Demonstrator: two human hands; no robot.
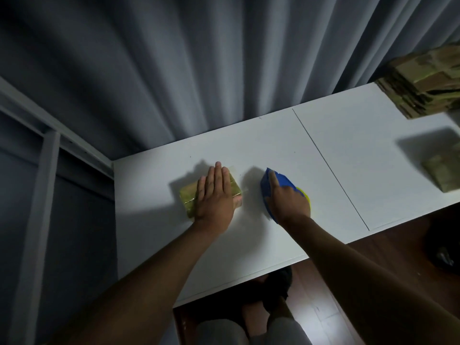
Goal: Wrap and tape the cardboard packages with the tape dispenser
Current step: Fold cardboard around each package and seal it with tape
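The person is standing at a white table (273, 145) that is running along a grey curtain (199, 70). The left hand (215, 192) is lying flat on top of a small cardboard package (189, 199), its fingers straight and held close together, pointing away from the body, and the palm is pressing down on the package's upper face. The package is sitting on the table near its left end, and a glossy film or tape is showing on its near corner. Just beside it, to the right but apart from it, the right hand (288, 200) is gripping a blue tape dispenser (267, 188); the fingers are curling round its body while the index finger is lying stretched along its top. A yellow part is peeking out under the back of that hand. The dispenser is resting on the tabletop. Well apart to the right, a single cardboard package (441, 174) is lying at the table's edge, blurred. Farther back on the right, a tall stack of flat cardboard pieces (420, 83) is standing on the table. Below the table edge, a dark wooden floor (388, 245) is showing.
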